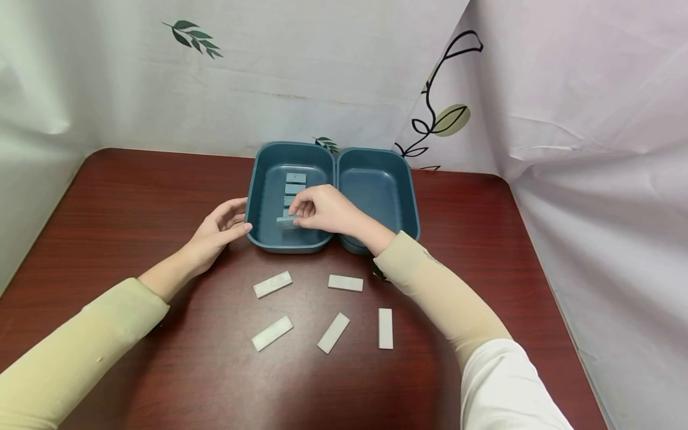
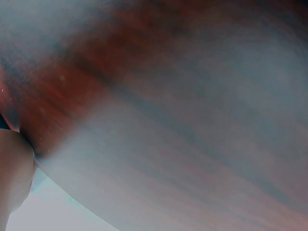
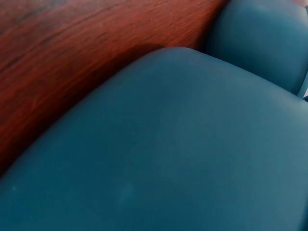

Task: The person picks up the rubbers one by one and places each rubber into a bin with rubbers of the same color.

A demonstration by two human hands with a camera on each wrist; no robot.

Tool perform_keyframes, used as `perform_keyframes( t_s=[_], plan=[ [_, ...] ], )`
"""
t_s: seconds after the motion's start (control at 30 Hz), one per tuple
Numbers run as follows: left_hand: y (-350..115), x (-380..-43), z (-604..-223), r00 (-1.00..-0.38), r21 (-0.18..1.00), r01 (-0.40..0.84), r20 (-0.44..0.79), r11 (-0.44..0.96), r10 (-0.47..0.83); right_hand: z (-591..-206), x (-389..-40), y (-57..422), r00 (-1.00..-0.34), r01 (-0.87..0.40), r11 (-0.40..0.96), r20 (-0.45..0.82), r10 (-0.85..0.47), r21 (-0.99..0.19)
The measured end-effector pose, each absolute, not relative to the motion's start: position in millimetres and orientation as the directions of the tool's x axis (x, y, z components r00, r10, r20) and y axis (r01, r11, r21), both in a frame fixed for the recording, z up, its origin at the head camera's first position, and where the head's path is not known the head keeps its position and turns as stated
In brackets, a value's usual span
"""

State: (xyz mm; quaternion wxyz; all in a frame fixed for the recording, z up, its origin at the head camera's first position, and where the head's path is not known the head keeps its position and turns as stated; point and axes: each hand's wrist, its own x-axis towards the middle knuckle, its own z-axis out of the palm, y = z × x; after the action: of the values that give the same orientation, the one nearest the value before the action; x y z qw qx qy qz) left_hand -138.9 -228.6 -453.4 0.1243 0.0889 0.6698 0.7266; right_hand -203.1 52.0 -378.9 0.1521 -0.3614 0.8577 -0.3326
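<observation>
In the head view, my right hand [image 1: 322, 209] reaches into the left blue tray [image 1: 263, 230], pinching a small flat tile [image 1: 285, 221] between thumb and fingertips. Just beyond it, several similar tiles [image 1: 295, 189] lie in a column on the tray floor; my fingers partly cover the nearest ones. The left hand [image 1: 220, 230] touches the outside of that tray's left wall, thumb toward the front corner. Only part of a finger [image 2: 14, 168] appears in the blurred left wrist view. The right wrist view shows a blue tray wall [image 3: 168, 144] close up, without the hand.
A second blue tray [image 1: 376, 200] stands against the right side of the first. Several pale tiles lie apart on the reddish wooden table [image 1: 204, 346], including one tile [image 1: 346, 283] in front of the trays. A white patterned curtain [image 1: 242, 89] hangs behind.
</observation>
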Motion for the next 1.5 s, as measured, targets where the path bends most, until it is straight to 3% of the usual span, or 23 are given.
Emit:
perform_keyframes(
  t_s=[0.97, 1.5],
  plan=[
    [-229, -139, -454, -0.955, 0.996, -0.063, -0.043, -0.060, 0.293, -383, -222, 38, -0.587, -0.594, 0.566, -0.173, -0.791, -0.571],
    [-228, -140, -454, -0.956, 0.995, -0.062, -0.037, -0.076, 0.292, -385, -223, 35, -0.574, -0.624, 0.593, -0.217, -0.789, -0.509]
  ],
)
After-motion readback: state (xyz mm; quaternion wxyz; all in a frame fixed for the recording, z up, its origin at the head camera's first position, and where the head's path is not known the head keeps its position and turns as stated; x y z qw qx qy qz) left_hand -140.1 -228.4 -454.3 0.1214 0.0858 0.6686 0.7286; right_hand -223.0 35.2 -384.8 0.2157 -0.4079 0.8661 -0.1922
